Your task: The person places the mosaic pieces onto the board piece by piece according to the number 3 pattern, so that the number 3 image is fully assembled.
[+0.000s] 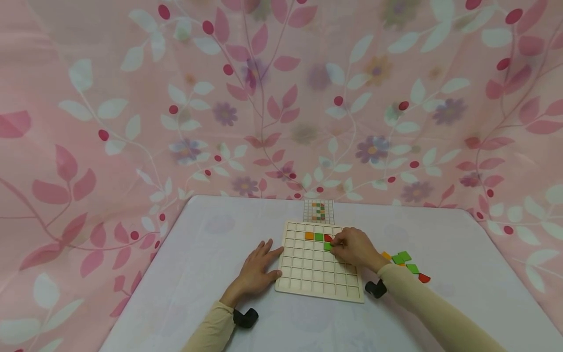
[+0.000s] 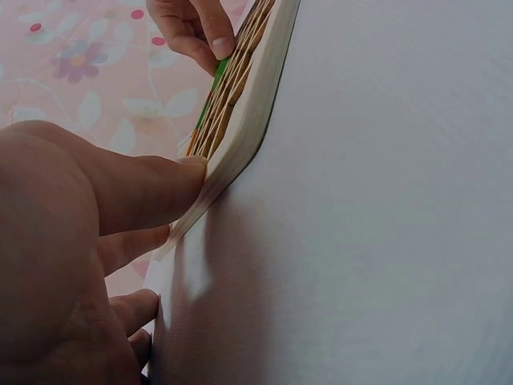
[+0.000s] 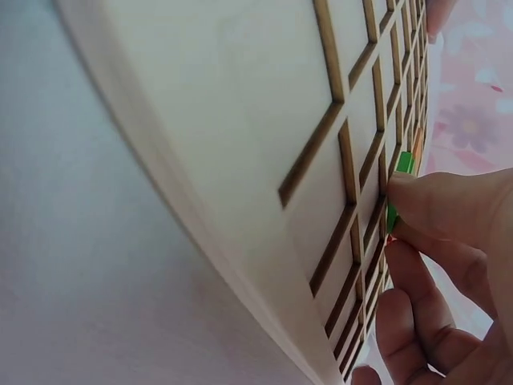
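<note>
A pale wooden grid board (image 1: 308, 274) lies on the table. In its upper rows sit an orange square tile (image 1: 310, 235), a green square tile (image 1: 318, 237) and a red tile with a curved edge (image 1: 328, 237). Just below the red one is another green tile (image 1: 327, 246), which my right hand (image 1: 355, 248) pinches between thumb and fingertips at its cell; the fingers partly cover it. Along the board's left edge, my left hand (image 1: 256, 269) rests with fingers spread, its thumb (image 2: 152, 188) touching the rim.
Behind the board lies a printed pattern card (image 1: 318, 211) with a coloured grid. Right of the board are loose tiles: several green ones (image 1: 412, 269), orange ones (image 1: 386, 255) and a red one (image 1: 424, 278). A floral pink curtain (image 1: 281, 98) hangs behind the white-covered table (image 1: 198, 244).
</note>
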`<state>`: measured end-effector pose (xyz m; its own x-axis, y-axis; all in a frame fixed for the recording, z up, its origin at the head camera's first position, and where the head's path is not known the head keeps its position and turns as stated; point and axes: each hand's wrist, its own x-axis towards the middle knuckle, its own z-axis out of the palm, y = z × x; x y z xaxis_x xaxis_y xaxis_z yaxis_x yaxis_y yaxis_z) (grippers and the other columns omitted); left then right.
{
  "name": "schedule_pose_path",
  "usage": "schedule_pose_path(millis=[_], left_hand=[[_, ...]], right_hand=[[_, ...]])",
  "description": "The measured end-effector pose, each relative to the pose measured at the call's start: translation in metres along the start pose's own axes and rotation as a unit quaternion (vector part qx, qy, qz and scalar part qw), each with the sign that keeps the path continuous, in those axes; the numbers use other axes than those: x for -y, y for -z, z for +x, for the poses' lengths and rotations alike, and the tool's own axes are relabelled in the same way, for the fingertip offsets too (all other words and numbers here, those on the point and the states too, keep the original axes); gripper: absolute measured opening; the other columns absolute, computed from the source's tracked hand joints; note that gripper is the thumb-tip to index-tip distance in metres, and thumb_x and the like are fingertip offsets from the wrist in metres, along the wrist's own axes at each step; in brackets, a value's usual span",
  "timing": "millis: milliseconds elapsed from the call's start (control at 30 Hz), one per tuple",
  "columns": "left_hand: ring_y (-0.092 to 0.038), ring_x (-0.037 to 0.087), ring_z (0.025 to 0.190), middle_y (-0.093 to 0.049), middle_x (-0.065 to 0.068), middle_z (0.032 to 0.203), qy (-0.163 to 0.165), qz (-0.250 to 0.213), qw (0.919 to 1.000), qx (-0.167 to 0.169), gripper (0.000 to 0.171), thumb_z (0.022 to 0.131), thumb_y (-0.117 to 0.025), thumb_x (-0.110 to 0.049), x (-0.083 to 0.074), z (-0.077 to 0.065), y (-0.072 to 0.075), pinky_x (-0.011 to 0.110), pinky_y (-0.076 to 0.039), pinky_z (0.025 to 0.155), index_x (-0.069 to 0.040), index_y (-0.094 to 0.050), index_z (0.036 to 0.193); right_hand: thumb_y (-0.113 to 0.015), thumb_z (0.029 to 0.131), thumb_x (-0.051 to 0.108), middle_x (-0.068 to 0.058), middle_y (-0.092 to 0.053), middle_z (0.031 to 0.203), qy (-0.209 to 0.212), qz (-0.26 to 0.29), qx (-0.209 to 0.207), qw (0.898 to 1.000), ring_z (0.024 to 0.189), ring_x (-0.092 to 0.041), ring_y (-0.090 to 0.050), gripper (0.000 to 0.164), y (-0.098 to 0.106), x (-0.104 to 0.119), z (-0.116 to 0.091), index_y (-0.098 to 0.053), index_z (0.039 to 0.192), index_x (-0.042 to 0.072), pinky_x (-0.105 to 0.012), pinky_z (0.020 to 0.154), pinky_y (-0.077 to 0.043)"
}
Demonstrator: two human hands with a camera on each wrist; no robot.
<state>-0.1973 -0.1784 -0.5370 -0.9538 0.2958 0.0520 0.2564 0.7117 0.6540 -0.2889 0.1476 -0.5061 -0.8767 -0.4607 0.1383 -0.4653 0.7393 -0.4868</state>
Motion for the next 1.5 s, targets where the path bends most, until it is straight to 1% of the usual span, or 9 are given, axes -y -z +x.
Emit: schedule_pose_path(millis=[233, 367, 500, 633, 767, 1000, 1233, 1367, 1500], left_hand=[[-0.017, 0.047, 0.163, -0.030, 0.024, 0.172, 0.002, 0.003, 1.0000, 0.002, 0.062, 0.099, -0.071, -0.020, 0.001, -0.001, -0.001, 0.071, -0.017, 0.126, -0.010, -0.053, 0.156], [-0.017, 0.047, 0.163, -0.030, 0.024, 0.172, 0.000, 0.002, 1.0000, 0.002, 0.062, 0.098, -0.071, -0.021, 0.001, -0.001, 0.000, 0.071, -0.017, 0.127, -0.009, -0.053, 0.156], [-0.017, 0.047, 0.163, -0.030, 0.024, 0.172, -0.003, -0.001, 1.0000, -0.001, 0.062, 0.098, -0.071, -0.021, 0.002, 0.001, 0.000, 0.071, -0.017, 0.126, -0.010, -0.053, 0.156], [-0.017, 0.047, 0.163, -0.029, 0.023, 0.172, -0.004, -0.002, 1.0000, -0.001, 0.062, 0.098, -0.071, -0.021, 0.002, 0.001, -0.001, 0.071, -0.017, 0.126, -0.010, -0.053, 0.156], [-0.017, 0.047, 0.163, -0.029, 0.024, 0.172, -0.004, 0.001, 1.0000, 0.000, 0.062, 0.099, -0.071, -0.022, 0.001, 0.001, -0.001, 0.071, -0.018, 0.126, -0.010, -0.053, 0.156], [-0.017, 0.048, 0.163, -0.029, 0.025, 0.172, -0.002, -0.006, 1.0000, -0.001, 0.061, 0.098, -0.071, -0.019, -0.002, 0.000, 0.002, 0.072, -0.017, 0.126, -0.008, -0.053, 0.156], [-0.017, 0.048, 0.163, -0.029, 0.024, 0.172, -0.001, 0.001, 1.0000, 0.001, 0.062, 0.099, -0.071, -0.021, 0.001, 0.000, 0.000, 0.072, -0.018, 0.126, -0.009, -0.053, 0.156], [-0.017, 0.047, 0.163, -0.029, 0.024, 0.172, -0.001, -0.002, 1.0000, -0.002, 0.062, 0.098, -0.072, -0.022, 0.001, 0.000, 0.000, 0.073, -0.017, 0.126, -0.009, -0.053, 0.156], [-0.018, 0.047, 0.163, -0.030, 0.024, 0.172, -0.004, 0.000, 1.0000, -0.002, 0.062, 0.098, -0.072, -0.022, 0.001, 0.001, 0.000, 0.072, -0.017, 0.126, -0.009, -0.053, 0.156]], right_hand=[[-0.084, 0.089, 0.016, 0.003, -0.073, 0.094, -0.033, 0.029, 0.021, 0.999, 0.089, -0.013, -0.062, 0.008, -0.002, 0.001, 0.001, -0.082, 0.096, 0.013, -0.039, 0.086, -0.054], [-0.082, 0.091, 0.017, 0.003, -0.070, 0.091, -0.055, 0.047, 0.036, 0.997, 0.085, -0.013, -0.059, 0.010, -0.003, -0.001, 0.000, -0.078, 0.099, 0.014, -0.031, 0.080, -0.051], [-0.080, 0.093, 0.018, 0.004, -0.065, 0.086, -0.060, 0.055, 0.040, 0.996, 0.081, -0.013, -0.055, 0.010, -0.004, -0.004, -0.002, -0.075, 0.101, 0.014, -0.026, 0.073, -0.046], [-0.079, 0.094, 0.017, 0.005, -0.066, 0.085, -0.052, 0.058, 0.042, 0.996, 0.080, -0.013, -0.056, 0.009, -0.004, -0.005, -0.002, -0.073, 0.100, 0.014, -0.025, 0.073, -0.047], [-0.078, 0.095, 0.016, 0.005, -0.065, 0.083, -0.042, 0.058, 0.050, 0.996, 0.077, -0.012, -0.054, 0.008, -0.004, -0.005, -0.002, -0.072, 0.099, 0.014, -0.024, 0.070, -0.045], [-0.076, 0.096, 0.016, 0.007, -0.062, 0.079, -0.014, 0.055, 0.052, 0.997, 0.073, -0.012, -0.052, 0.007, -0.006, -0.007, -0.002, -0.070, 0.098, 0.015, -0.023, 0.066, -0.042], [-0.074, 0.098, 0.016, 0.008, -0.060, 0.079, 0.017, 0.039, 0.054, 0.998, 0.073, -0.011, -0.050, 0.005, -0.008, -0.011, -0.002, -0.069, 0.098, 0.016, -0.024, 0.065, -0.041], [-0.074, 0.099, 0.018, 0.008, -0.060, 0.080, 0.006, 0.036, 0.052, 0.998, 0.074, -0.011, -0.050, 0.006, -0.009, -0.011, -0.002, -0.070, 0.102, 0.015, -0.024, 0.066, -0.042], [-0.076, 0.099, 0.022, 0.007, -0.062, 0.082, -0.017, 0.052, 0.055, 0.997, 0.075, -0.011, -0.053, 0.016, -0.008, -0.012, -0.004, -0.070, 0.111, 0.014, -0.024, 0.068, -0.045]])
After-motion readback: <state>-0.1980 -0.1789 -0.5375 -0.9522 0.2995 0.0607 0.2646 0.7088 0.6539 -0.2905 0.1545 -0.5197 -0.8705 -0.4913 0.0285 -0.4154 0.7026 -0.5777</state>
